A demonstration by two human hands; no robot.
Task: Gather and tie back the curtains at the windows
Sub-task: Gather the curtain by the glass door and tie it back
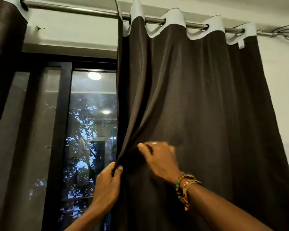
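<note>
Curtain work under way: the dark brown grommet curtain [198,97] hangs from the steel rod [83,11], spread across the wall to the right of the window [90,130]. I see my left hand [107,185] pinched closed on the curtain's leading edge, thumb and fingers clamped round a fold of cloth just beside the glass. My right hand [158,157] lies on the face of the fabric a little above and to the right of the left, fingers bent and blurred; whether it grips a pleat or only presses, I cannot tell. Beaded bracelets [184,187] sit on that wrist.

To gather well, I judge it best to keep the edge pinched, walk the right hand across fold by fold away from the window, and stack pleats evenly so the grommets slide without snagging. No tie-back shows yet.

Round the window: black frame, glass reflecting ceiling lamps over dim foliage, a second brown curtain [5,55] at its far left, pale wall above the rod and beyond the curtain's right edge.
</note>
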